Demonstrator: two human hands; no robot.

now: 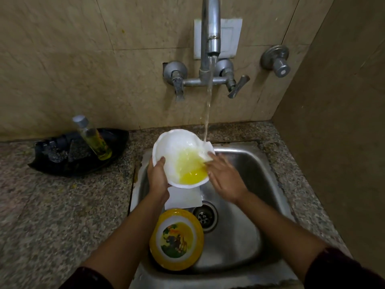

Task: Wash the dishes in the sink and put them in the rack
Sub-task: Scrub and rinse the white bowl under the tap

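Note:
I hold a white bowl (173, 151) tilted over the steel sink (245, 205), under the running tap (212, 30). Yellow liquid pools in the bowl's lower right side. My left hand (158, 178) grips the bowl's left rim, thumb inside. My right hand (225, 176) lies with straight fingers against the bowl's right rim, where the water stream lands. Below the bowl a white square plate (183, 198) lies in the sink. A yellow plate with a cartoon picture (177, 238) leans at the sink's front left.
A black tray (68, 155) with a bottle of yellow liquid (93, 138) sits on the granite counter to the left. The drain (205, 215) lies in the sink's middle. Two tap handles and a separate valve (276, 59) project from the tiled wall. A wall closes the right side.

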